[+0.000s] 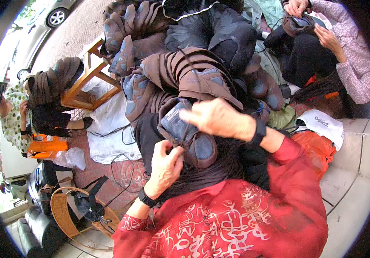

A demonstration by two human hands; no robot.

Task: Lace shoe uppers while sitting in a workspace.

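Observation:
My left hand (166,167) is closed on the edge of a brown shoe upper with a grey-blue lining (184,133), near its lower left. On the upper's right side my right hand (214,117) grips it, fingers pointing left. Both wrists wear black bands, and my sleeves are red with a white pattern. Just beyond the hands rises a heap of similar brown and grey-blue shoe uppers (180,71). Dark material lies in my lap under the upper.
A wooden stool (86,81) stands at the back left. One seated person (8,116) works at the left, another (348,56) at the top right. A wicker basket (62,210) sits lower left, white cloth (107,124) and cables on the brick floor, an orange bag (316,150) at right.

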